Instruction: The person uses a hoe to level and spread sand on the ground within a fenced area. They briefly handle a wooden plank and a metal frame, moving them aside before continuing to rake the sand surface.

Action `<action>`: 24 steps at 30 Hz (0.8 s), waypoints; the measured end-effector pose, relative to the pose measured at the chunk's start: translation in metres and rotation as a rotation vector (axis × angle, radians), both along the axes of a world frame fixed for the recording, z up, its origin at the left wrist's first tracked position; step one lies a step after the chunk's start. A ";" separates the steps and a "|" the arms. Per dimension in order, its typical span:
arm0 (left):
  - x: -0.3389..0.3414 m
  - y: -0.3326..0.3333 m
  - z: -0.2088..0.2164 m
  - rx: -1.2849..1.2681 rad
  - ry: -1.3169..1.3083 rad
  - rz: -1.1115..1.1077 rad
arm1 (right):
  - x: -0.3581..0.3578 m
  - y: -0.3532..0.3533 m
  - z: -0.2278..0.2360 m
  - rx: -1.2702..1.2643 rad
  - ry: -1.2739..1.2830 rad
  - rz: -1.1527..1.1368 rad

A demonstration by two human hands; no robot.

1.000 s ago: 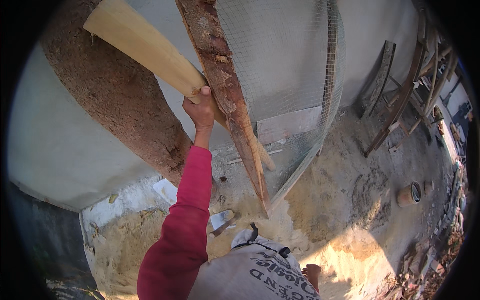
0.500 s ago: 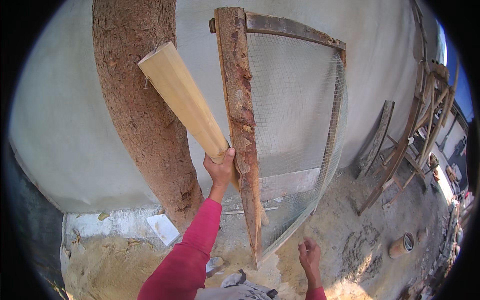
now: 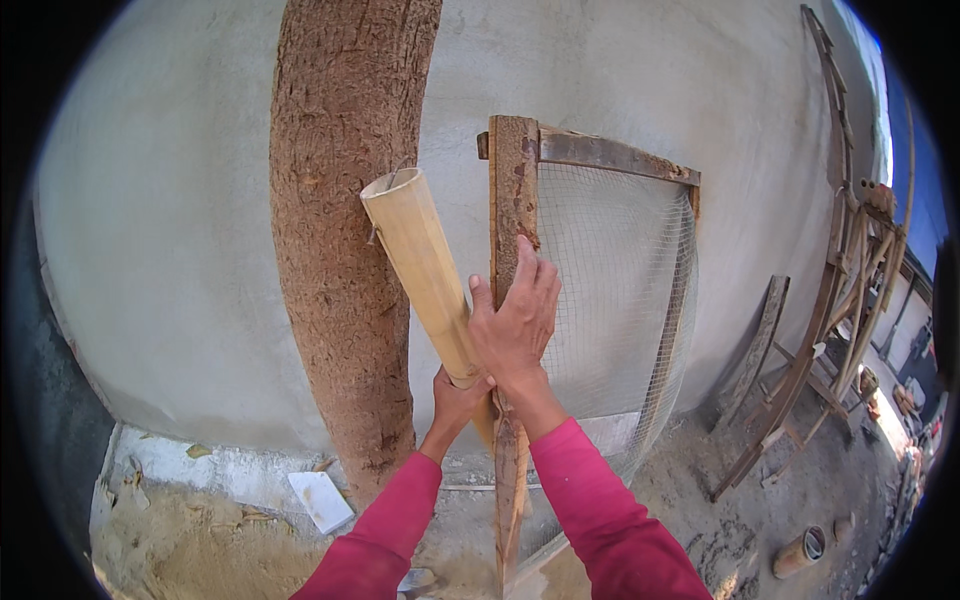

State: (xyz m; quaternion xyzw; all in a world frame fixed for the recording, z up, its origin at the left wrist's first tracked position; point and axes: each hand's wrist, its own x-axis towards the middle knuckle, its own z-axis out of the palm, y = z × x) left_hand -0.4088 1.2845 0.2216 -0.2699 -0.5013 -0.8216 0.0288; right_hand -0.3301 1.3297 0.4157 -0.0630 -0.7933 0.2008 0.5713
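A pale bamboo tube (image 3: 425, 270) leans up and to the left, its hollow open end facing up near the tree trunk (image 3: 345, 220). A thin wire pokes from its rim. My left hand (image 3: 455, 405) is wrapped round its lower part. My right hand (image 3: 520, 320) is raised over the bark-covered post of a wooden frame (image 3: 515, 180), its fingers stretched out and apart. Whether the palm touches the post cannot be seen. Fine wire mesh (image 3: 610, 260) is fixed to the frame. The lower end of the tube is mostly hidden behind my hands and the post.
A grey plastered wall (image 3: 600, 70) runs behind. On the ground lie a white tile piece (image 3: 322, 502) and a short hollow cylinder (image 3: 798, 553). A weathered plank (image 3: 752, 345) leans on the wall at right, beside a wooden ladder-like structure (image 3: 815, 350).
My right hand has risen from low beside the frame to its post. The view has shifted, so the frame and trunk appear lower and farther right. My left hand still holds the bamboo tube.
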 end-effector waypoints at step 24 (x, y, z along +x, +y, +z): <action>0.033 -0.054 0.033 -0.047 0.181 0.276 | 0.021 0.062 0.030 0.202 -0.075 0.026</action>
